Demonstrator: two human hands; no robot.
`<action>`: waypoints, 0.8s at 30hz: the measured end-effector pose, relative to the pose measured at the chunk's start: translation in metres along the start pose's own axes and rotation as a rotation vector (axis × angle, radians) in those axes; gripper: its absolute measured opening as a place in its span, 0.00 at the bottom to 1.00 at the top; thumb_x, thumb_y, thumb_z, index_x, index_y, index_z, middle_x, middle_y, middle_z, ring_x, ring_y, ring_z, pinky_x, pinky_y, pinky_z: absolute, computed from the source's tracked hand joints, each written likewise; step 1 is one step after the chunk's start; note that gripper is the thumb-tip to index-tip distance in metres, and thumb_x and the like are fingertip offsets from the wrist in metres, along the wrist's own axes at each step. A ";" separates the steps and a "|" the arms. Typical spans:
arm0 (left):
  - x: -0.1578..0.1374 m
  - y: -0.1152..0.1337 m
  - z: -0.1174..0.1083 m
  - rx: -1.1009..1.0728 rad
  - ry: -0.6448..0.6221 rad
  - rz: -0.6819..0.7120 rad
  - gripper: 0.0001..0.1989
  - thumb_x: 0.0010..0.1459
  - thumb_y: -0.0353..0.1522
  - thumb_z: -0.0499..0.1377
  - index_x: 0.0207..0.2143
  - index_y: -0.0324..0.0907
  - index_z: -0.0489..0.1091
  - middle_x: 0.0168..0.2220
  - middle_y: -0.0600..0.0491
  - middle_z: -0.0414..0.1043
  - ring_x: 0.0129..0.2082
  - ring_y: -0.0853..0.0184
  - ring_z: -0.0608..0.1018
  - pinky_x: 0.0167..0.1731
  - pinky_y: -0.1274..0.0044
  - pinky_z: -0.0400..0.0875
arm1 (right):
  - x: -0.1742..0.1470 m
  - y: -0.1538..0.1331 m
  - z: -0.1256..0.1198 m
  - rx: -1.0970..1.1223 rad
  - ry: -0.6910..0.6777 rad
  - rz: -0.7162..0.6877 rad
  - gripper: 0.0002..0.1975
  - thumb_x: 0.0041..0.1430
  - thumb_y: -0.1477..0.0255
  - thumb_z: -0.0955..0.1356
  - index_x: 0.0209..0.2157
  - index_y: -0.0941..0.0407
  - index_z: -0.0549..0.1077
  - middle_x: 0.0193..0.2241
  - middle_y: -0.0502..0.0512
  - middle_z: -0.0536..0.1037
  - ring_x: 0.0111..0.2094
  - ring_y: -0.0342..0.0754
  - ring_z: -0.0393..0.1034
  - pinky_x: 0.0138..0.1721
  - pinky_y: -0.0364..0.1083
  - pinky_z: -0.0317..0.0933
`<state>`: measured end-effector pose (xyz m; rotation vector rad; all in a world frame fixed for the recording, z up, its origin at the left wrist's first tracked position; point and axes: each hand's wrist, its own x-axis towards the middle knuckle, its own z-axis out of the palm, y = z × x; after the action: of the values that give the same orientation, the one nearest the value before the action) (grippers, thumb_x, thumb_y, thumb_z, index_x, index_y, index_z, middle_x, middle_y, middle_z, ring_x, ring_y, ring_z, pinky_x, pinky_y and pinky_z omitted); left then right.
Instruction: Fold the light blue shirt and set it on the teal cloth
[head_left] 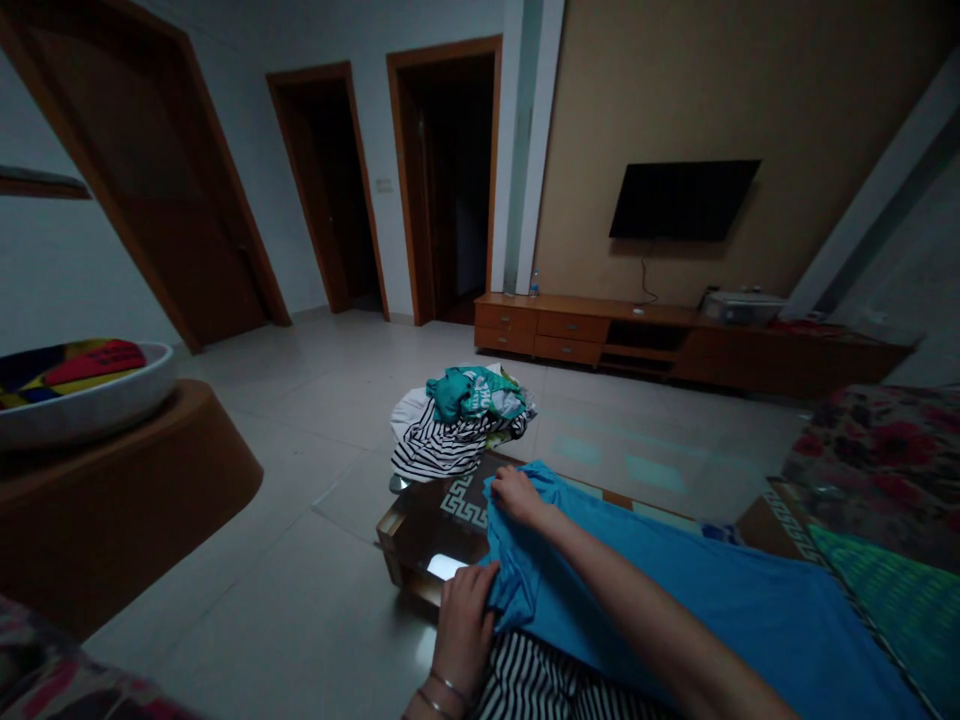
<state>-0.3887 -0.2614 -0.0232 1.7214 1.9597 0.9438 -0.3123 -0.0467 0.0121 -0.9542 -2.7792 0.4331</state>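
Note:
A blue shirt (675, 580) lies spread lengthwise over the coffee table, reaching toward the lower right. My right hand (516, 495) grips its far left corner, with the forearm stretched across the cloth. Nearer to me, my left hand (466, 605), with bracelets at the wrist, pinches the near left corner, where the fabric is bunched. Some fingertips of both hands are hidden by the cloth. Beyond the table's left end sits a heap of clothes: a teal printed garment (480, 393) on top of a black-and-white striped one (435, 445).
The dark coffee table (420, 530) has a patterned glass top. To the left, a white basin (161, 385) holding colourful cloth stands on a brown rounded surface (187, 470). A green textured cloth (892, 590) and a floral sofa (877, 450) are on the right. A TV cabinet (570, 325) lines the wall.

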 end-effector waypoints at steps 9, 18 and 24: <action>0.012 -0.049 -0.042 -0.566 0.176 -0.344 0.14 0.43 0.36 0.54 0.32 0.41 0.71 0.32 0.52 0.75 0.35 0.62 0.76 0.36 0.74 0.71 | -0.001 0.037 -0.017 0.242 0.122 0.093 0.10 0.52 0.77 0.63 0.38 0.61 0.69 0.34 0.53 0.73 0.35 0.43 0.64 0.37 0.41 0.57; -0.006 -0.066 -0.027 -0.855 0.195 -0.643 0.17 0.42 0.44 0.56 0.31 0.42 0.67 0.19 0.60 0.65 0.19 0.70 0.68 0.20 0.80 0.62 | 0.034 0.029 -0.010 0.398 0.108 0.073 0.11 0.51 0.76 0.66 0.38 0.60 0.75 0.37 0.55 0.78 0.39 0.46 0.69 0.43 0.44 0.61; -0.013 -0.081 -0.023 -0.797 0.245 -0.619 0.17 0.42 0.44 0.56 0.30 0.41 0.70 0.27 0.53 0.74 0.31 0.61 0.76 0.33 0.73 0.71 | 0.041 0.053 -0.011 0.367 0.166 0.187 0.17 0.59 0.73 0.61 0.48 0.57 0.72 0.47 0.56 0.75 0.46 0.47 0.68 0.48 0.45 0.59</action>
<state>-0.4605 -0.2817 -0.0649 0.5427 1.7070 1.4416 -0.3116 0.0207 0.0077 -1.1018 -2.3587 0.8162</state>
